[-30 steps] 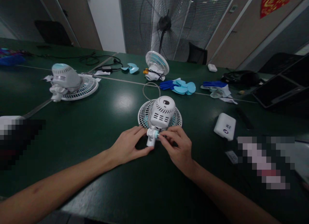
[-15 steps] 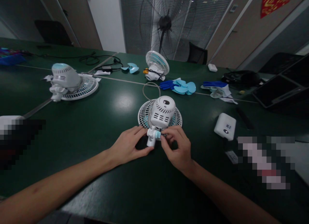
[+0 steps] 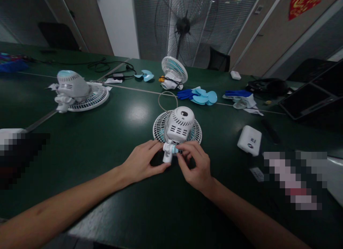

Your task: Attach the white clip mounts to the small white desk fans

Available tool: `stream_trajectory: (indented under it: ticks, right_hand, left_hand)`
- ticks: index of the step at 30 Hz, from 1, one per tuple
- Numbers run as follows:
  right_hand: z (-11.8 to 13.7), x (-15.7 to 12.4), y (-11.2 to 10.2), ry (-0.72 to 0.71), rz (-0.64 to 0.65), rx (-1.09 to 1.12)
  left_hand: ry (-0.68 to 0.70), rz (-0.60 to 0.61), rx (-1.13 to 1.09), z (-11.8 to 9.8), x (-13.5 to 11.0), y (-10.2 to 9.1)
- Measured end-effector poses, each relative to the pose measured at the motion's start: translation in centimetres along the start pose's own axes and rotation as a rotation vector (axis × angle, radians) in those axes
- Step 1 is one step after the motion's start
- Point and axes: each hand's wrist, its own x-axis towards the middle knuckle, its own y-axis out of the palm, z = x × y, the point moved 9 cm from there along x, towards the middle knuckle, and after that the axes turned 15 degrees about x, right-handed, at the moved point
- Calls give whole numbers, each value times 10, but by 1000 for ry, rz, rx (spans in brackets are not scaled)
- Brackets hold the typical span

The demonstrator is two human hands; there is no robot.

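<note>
Pinching the pale-blue knob in your right hand, you grip the neck bracket with your left hand. The small fan lies grille-down on the worktop. The knob looks seated, its tightening likely unfinished.

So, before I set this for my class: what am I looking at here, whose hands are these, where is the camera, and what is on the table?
There is no machine here. A person works with two bare hands, and the single picture comes from a camera worn on that person's head, looking forward and down. The left hand grips the white stem of a small white fan, which lies grille-down on the dark green table. The right hand pinches a light blue knob on that stem. Elsewhere on the table are a second fan on the left, a third fan at the back, loose blue fan blades and a white box.
</note>
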Motion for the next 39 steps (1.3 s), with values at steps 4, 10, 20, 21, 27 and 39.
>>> stream_trajectory:
  ticks: [4,10,20,21,27,39]
  right_hand:
    - [0,0,0,-2,-3,4]
    - [-1,0,-1,15,-6,0]
    - [-6,1,-3,68,-20,-7]
    - [-6,1,-3,69,-21,-10]
    - [-7,3,-3,71,-22,-14]
    - [-7,4,-2,56,-5,1]
  left_hand:
    - [-2,8,4,0,0,1]
    - [-1,11,-9,0,0,2]
    - [-3,-1,-11,0,0,0]
    - [-2,0,-11,0,0,0]
    - [-9,2,-11,1,0,1]
    - [-2,1,-5,1,-1,1]
